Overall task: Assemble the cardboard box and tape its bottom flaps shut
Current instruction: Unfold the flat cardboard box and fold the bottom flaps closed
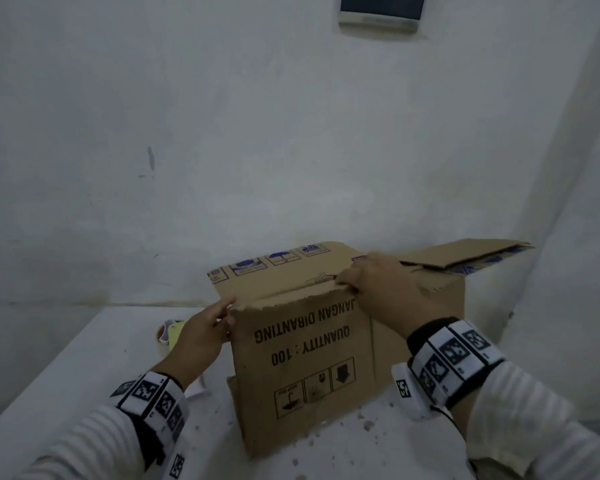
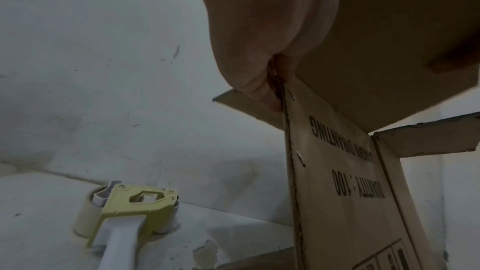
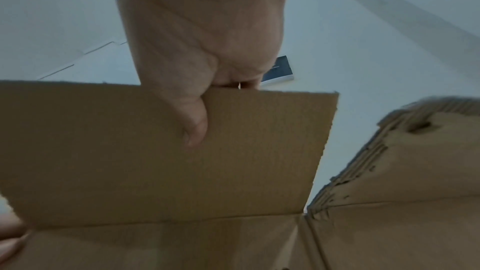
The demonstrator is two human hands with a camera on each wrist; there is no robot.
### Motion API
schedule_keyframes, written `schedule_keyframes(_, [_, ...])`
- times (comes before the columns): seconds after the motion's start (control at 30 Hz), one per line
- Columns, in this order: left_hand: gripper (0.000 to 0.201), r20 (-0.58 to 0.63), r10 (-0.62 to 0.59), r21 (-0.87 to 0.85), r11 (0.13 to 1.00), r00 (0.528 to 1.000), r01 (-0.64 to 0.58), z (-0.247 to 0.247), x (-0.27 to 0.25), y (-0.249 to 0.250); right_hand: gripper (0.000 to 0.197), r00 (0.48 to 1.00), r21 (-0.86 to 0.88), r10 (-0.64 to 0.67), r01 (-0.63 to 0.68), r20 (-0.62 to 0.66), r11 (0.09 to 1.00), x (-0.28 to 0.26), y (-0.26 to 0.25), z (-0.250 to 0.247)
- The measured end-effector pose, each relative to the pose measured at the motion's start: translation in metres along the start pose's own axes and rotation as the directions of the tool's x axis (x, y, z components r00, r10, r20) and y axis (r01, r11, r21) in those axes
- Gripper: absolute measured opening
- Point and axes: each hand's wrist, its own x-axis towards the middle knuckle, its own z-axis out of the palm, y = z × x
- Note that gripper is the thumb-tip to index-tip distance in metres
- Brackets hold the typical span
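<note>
The brown cardboard box (image 1: 312, 368) stands on the white table with its print upside down and its flaps on top. My right hand (image 1: 347, 285) pinches the free edge of the near top flap (image 1: 291, 296); in the right wrist view the thumb (image 3: 194, 128) lies under this flap (image 3: 182, 161) and the fingers curl over its edge. At the box's upper left corner my left hand (image 1: 230, 311) grips the edge (image 2: 267, 91) of the box (image 2: 345, 182). The far flap (image 1: 278, 268) lies nearly flat. The right flap (image 1: 471, 254) sticks outward.
A yellow-and-white tape dispenser (image 2: 135, 208) lies on the table left of the box, mostly hidden behind my left hand in the head view (image 1: 168, 336). The table (image 1: 84, 375) meets a white wall close behind. A blue-framed panel (image 1: 381, 8) hangs high on the wall.
</note>
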Motion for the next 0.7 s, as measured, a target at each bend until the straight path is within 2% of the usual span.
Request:
schedule_keyframes(0.07, [0.044,-0.009,-0.053,0.002,0.999,0.999,0.053,-0.003,0.004,0.002,0.039,0.987,-0.033,-0.067,0.072,0.146,0.997,-0.01,-0.003,-0.001])
schedule_keyframes(0.13, [0.04,0.015,-0.132,-0.106,0.985,0.991,0.133,-0.005,0.009,0.005,0.049,0.954,-0.047,-0.105,0.123,0.281,0.991,-0.019,-0.006,0.004])
schedule_keyframes(0.2, [0.029,0.024,-0.21,-0.235,0.949,0.977,0.21,-0.005,0.009,0.01,0.059,0.915,-0.007,-0.089,0.1,0.394,0.995,-0.027,-0.01,0.013])
schedule_keyframes(0.23, [0.03,0.023,-0.219,-0.256,0.942,0.976,0.217,-0.004,0.008,0.013,0.067,0.902,0.0,-0.078,0.086,0.424,0.996,-0.03,-0.012,0.019])
schedule_keyframes(0.33, [0.046,0.008,-0.105,-0.029,0.994,0.994,0.106,-0.001,0.006,0.013,0.09,0.868,0.007,-0.032,0.033,0.496,0.999,-0.032,-0.021,0.035])
schedule_keyframes(0.43, [0.052,-0.043,-0.045,0.143,0.989,0.998,0.05,-0.001,0.007,0.008,0.091,0.808,0.126,-0.001,-0.091,0.589,0.988,-0.025,-0.03,0.052])
schedule_keyframes(0.5, [0.052,-0.06,-0.028,0.25,0.967,0.998,0.042,0.0,0.008,0.006,0.09,0.808,0.19,0.016,-0.157,0.589,0.969,-0.015,-0.033,0.057])
schedule_keyframes(0.6, [0.057,-0.05,-0.041,0.297,0.953,0.998,0.054,-0.001,0.004,0.002,0.089,0.864,0.295,0.107,-0.281,0.492,0.913,0.0,-0.036,0.055])
schedule_keyframes(0.7, [0.054,-0.028,-0.029,0.396,0.917,0.999,0.038,0.002,0.001,-0.001,0.077,0.909,0.295,0.169,-0.292,0.38,0.91,0.006,-0.045,0.066])
